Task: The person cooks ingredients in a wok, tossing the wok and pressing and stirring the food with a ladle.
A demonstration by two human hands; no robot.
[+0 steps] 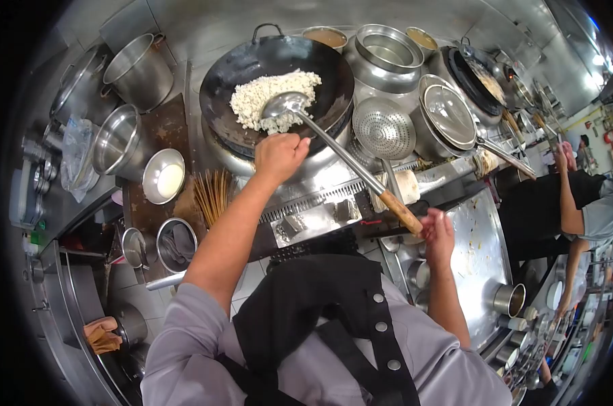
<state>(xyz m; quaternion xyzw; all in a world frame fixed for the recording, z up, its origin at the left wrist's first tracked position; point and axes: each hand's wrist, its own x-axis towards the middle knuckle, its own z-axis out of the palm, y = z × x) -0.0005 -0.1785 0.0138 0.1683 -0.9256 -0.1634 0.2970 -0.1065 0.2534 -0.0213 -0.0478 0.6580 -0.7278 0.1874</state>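
Observation:
A dark wok (218, 84) stands on the burner with a heap of white rice (252, 101) inside. My left hand (280, 157) is closed at the wok's near edge; the part it grips is hidden under the fingers. A steel ladle (347, 161) with a wooden handle lies with its bowl on the rice, and its shaft slants over the rim toward me. Beside the handle's end is my right hand (439, 237), slightly blurred, its fingers loosely bent and not wrapped round the wood. Whether it touches the handle is hard to see.
A perforated skimmer (383, 128) and a pot with strainers (448, 115) stand right of the wok. To the left are a bowl with something pale (164, 177), a bamboo brush (211, 196) and steel pots (139, 71). A co-worker (557, 210) stands at the far right.

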